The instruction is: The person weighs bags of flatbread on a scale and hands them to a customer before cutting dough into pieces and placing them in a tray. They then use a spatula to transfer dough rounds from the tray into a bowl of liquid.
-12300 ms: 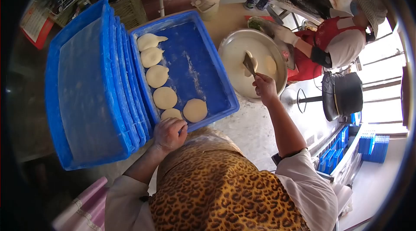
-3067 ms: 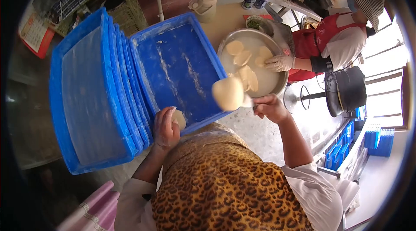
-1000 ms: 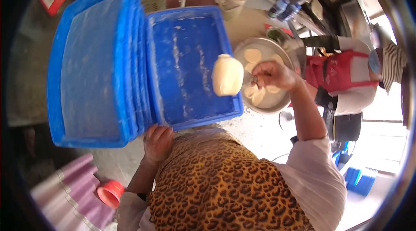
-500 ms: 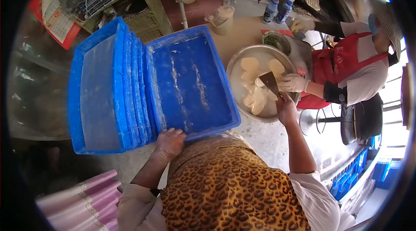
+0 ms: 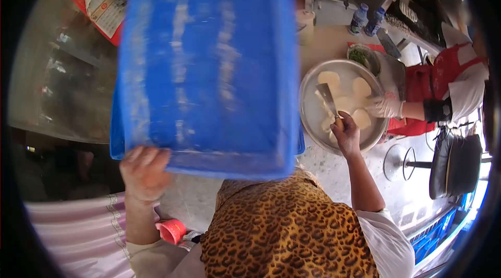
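Note:
My left hand (image 5: 146,173) grips the near left corner of a blue plastic tray (image 5: 203,85), its floor streaked with white powder. The tray is lifted and blurred, hiding most of another blue tray (image 5: 116,134) beneath it. In my right hand (image 5: 347,134) is a scraper (image 5: 327,96) with a flat metal blade, held over a wide metal basin (image 5: 307,121). Pale, flat dough-like pieces (image 5: 361,88) lie in the basin. A co-worker's gloved hand (image 5: 387,106) reaches in at the basin's right side.
Beyond the basin stand a bowl of chopped greens (image 5: 358,55) and two bottles (image 5: 359,19). A co-worker in a red apron (image 5: 420,82) is at the right, with a dark stool (image 5: 456,166) nearby. A red tub (image 5: 171,231) sits low at left.
My left hand has lifted the tray and carried it left, over the stacked trays. The scraper remains in my right hand above the basin, its blade turned more upright. The view has shifted.

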Demonstrator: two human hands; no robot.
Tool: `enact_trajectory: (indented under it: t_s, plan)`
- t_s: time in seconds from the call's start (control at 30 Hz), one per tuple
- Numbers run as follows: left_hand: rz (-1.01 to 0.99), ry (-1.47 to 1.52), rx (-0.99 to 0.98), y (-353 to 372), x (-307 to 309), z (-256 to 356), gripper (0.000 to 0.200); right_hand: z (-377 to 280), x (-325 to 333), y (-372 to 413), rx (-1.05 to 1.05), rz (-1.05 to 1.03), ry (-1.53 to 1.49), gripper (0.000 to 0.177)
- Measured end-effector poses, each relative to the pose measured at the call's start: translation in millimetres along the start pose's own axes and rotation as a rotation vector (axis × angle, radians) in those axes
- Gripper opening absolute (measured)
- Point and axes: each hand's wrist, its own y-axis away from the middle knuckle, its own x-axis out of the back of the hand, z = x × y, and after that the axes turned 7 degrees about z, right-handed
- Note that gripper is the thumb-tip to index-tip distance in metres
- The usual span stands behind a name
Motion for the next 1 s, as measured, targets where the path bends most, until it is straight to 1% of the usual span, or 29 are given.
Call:
enact_trajectory:
  t_s: [0.07,0.1,0.2,0.23,0.3,0.33,0.37,0.4,0.43,0.47,0.53,0.57,0.63,0.67,0.73,0.8,0.83,0.87,0.93,0.97,1.0]
  plan:
    - [-0.018,-0.033,0.114,11.7,10.0,-12.2,0.021,4.3,-3.8,5.0,-0.062,-0.058,-0.029,0.048]
    - [-0.039,-0.047,0.192,27.2,13.1,-23.5,0.018,10.2,-6.4,8.8,-0.075,-0.054,-0.039,0.050]
    - [-0.145,-0.107,0.445,56.5,15.3,-47.1,0.015,8.0,-4.3,19.2,-0.081,0.014,-0.048,0.042]
    - [-0.188,-0.129,0.534,63.7,14.5,-53.4,0.016,4.0,2.5,20.4,-0.006,0.025,0.061,0.039]
    - [-0.188,-0.108,0.596,77.5,10.8,-67.2,0.018,-20.3,24.8,19.4,0.145,0.038,0.285,0.033]
    - [-0.190,-0.096,0.628,81.3,7.5,-72.3,0.018,-60.3,35.4,19.7,0.014,-0.008,0.395,0.027]
    - [-0.238,-0.101,0.681,82.7,6.3,-74.4,0.020,-78.7,46.9,18.7,0.079,-0.043,0.547,0.027]
    - [-0.216,-0.112,0.672,85.7,2.0,-77.0,0.021,-87.9,57.2,16.4,0.143,-0.080,0.700,0.027]
    - [-0.196,-0.122,0.666,89.2,-3.1,-79.4,0.022,-91.4,64.1,11.7,0.148,-0.121,0.808,0.025]
    - [-0.175,-0.132,0.660,90.7,-7.8,-81.9,0.023,-111.9,62.1,9.1,0.092,-0.174,0.997,0.022]
    - [0.088,-0.182,0.426,63.0,-9.3,-71.1,0.023,-109.3,51.9,-2.6,0.035,-0.175,1.126,0.020]
    - [0.216,-0.207,0.311,52.1,-9.3,-59.3,0.023,-97.0,45.9,-9.0,0.069,-0.182,1.166,0.020]
    - [0.323,0.097,0.258,51.7,-14.4,-36.6,0.023,-73.1,37.7,-20.1,0.148,-0.194,1.244,0.019]
    - [0.378,0.245,0.234,51.4,-15.9,-25.2,0.023,-78.5,38.8,-19.5,0.151,-0.167,1.190,0.018]
    - [0.285,0.699,0.094,45.8,-36.7,-1.1,0.024,-93.0,38.4,-15.9,0.158,-0.122,1.083,0.015]
    - [0.125,0.943,0.104,47.2,-83.5,19.9,0.023,-119.8,35.7,-3.8,0.087,-0.104,1.139,0.015]
    - [0.040,1.012,0.155,48.4,-111.4,29.3,0.025,-129.3,33.7,3.1,0.048,-0.092,1.168,0.015]
    - [-0.047,1.081,0.202,53.3,-139.4,38.6,0.028,-131.4,29.8,10.3,0.061,-0.036,1.155,0.015]
    - [-0.060,1.108,0.196,70.7,-193.3,56.8,0.026,-127.3,21.5,18.6,0.100,0.080,1.128,0.015]
    - [-0.047,1.107,0.227,84.1,-223.9,65.0,0.024,-110.9,21.5,19.6,0.196,0.148,1.036,0.017]
    - [-0.036,1.105,0.259,99.6,-254.2,72.9,0.021,-116.1,16.6,24.9,0.151,0.103,1.075,0.017]
